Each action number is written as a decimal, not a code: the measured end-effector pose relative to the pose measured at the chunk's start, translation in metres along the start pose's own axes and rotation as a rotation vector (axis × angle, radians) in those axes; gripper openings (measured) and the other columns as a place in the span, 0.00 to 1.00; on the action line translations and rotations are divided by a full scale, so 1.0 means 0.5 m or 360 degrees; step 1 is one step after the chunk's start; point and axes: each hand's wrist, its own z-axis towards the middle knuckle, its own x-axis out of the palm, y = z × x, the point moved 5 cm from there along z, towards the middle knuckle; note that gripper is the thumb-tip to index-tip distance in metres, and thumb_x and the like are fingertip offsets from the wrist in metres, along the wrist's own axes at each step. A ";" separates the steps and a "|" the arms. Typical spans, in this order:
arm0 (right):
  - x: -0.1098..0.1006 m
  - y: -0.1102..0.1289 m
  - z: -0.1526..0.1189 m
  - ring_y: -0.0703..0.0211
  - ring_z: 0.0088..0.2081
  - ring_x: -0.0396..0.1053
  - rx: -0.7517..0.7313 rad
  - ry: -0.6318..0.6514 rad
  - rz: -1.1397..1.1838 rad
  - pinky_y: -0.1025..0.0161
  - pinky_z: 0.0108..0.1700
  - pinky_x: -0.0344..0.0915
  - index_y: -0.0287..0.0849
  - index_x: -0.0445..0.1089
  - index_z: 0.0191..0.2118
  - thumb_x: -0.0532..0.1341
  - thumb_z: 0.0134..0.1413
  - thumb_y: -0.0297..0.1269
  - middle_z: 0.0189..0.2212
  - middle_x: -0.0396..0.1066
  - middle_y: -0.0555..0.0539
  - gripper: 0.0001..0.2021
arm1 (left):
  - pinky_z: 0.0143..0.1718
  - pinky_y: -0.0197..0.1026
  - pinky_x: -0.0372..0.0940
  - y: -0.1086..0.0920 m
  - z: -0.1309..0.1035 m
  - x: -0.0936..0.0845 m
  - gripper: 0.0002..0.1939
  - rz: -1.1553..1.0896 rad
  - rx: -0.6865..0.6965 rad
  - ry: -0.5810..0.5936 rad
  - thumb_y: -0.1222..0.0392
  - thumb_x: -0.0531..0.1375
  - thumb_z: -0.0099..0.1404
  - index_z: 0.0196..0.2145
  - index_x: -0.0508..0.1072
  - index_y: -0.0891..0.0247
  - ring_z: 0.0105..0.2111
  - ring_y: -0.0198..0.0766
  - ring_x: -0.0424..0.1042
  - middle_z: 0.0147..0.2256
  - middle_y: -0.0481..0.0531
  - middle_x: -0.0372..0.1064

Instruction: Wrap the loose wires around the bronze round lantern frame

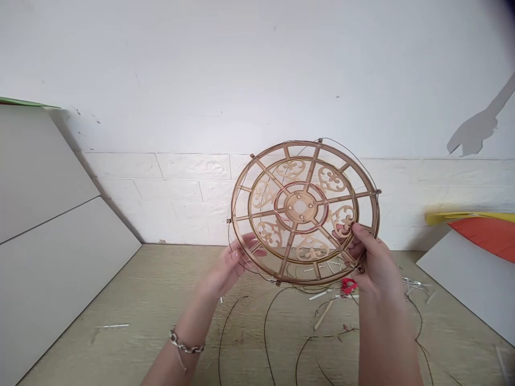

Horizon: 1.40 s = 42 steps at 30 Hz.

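A round copper-coloured openwork frame (300, 206), with spokes, scroll ornaments and small lugs on its rim, is held up, tilted, above the table. My right hand (376, 257) grips its lower right edge, thumb in front and fingers behind. At the lower left rim is my left hand (235, 260), its fingers apart and partly behind the frame; whether it bears any weight is unclear. Red and white wire (278, 214) loops round the hub. Thin dark wire (265, 321) runs round the rim, and more of it trails over the table.
The wooden table (161, 300) carries a red scrap (349, 285), a small stick (324, 315) and several white and clear bits. Pale panels stand at the left (60, 257) and right (475, 284). Behind is a white wall (181, 80); orange (488, 236) and yellow sheets lie at right.
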 end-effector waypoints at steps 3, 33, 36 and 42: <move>0.011 -0.016 0.003 0.62 0.21 0.69 0.0022 0.0068 -0.0060 0.71 0.17 0.65 0.38 0.70 0.28 0.69 0.31 0.38 0.23 0.72 0.48 0.14 | 0.39 0.43 0.67 0.039 0.013 0.016 0.15 -0.0419 0.0124 -0.0356 0.52 0.64 0.49 0.35 0.73 0.60 0.39 0.42 0.71 0.41 0.53 0.72; 0.194 -0.130 -0.206 0.61 0.33 0.62 -0.1664 0.1311 -0.2335 0.59 0.42 0.57 0.42 0.69 0.28 0.59 0.52 0.29 0.28 0.65 0.50 0.05 | 0.35 0.34 0.69 0.027 0.007 0.009 0.07 -0.0871 0.0216 -0.0850 0.68 0.59 0.57 0.35 0.72 0.64 0.35 0.36 0.74 0.32 0.53 0.74; 0.193 -0.137 -0.203 0.61 0.33 0.62 -0.1667 0.1284 -0.2347 0.60 0.40 0.57 0.41 0.69 0.28 0.57 0.53 0.27 0.27 0.65 0.50 0.06 | 0.36 0.35 0.69 0.026 0.007 0.007 0.06 -0.0871 0.0214 -0.0849 0.68 0.59 0.56 0.34 0.72 0.65 0.37 0.38 0.73 0.33 0.54 0.74; 0.187 -0.141 -0.189 0.61 0.32 0.63 -0.1516 0.1248 -0.2300 0.62 0.37 0.59 0.41 0.70 0.29 0.58 0.51 0.26 0.28 0.65 0.50 0.05 | 0.40 0.36 0.68 0.026 0.006 0.006 0.07 -0.0853 0.0226 -0.0842 0.67 0.60 0.55 0.35 0.72 0.64 0.39 0.38 0.73 0.34 0.54 0.73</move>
